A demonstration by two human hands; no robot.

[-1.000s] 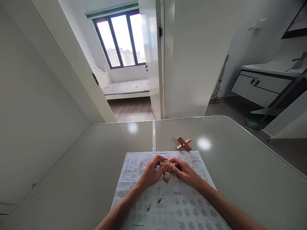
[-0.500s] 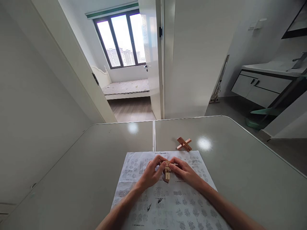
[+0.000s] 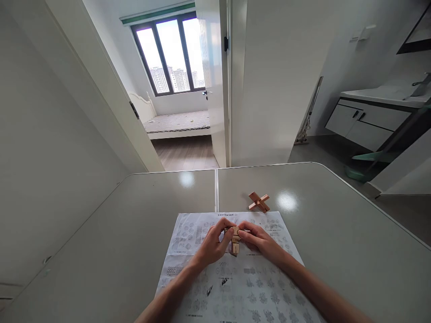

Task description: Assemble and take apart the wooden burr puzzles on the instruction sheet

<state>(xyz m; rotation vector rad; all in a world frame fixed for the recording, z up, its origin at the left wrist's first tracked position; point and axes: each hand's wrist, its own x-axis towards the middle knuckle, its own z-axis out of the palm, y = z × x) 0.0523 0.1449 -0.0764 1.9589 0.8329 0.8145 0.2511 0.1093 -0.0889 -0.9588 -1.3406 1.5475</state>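
Observation:
Over the upper part of a printed paper sheet, both hands grip one light wooden block puzzle. My left hand closes on its left side, thumb and fingers pinching it. From the right, my right hand pinches the same puzzle between thumb and fingers. A squared block end sticks out of the puzzle toward me, below the fingertips. Fingers cover much of the puzzle, so how its pieces interlock cannot be made out. Beyond the sheet's top edge lies a second, reddish wooden puzzle, cross-shaped, untouched by either hand.
The sheet lies on a glossy grey-green table with a seam running away from me. Past its far edge are an open door and a bed. A sink cabinet stands at the right.
The light wooden puzzle has turned slightly in my fingers, and its protruding block end sits a bit differently. Both hands keep nearly the same place; the cross-shaped puzzle stays put.

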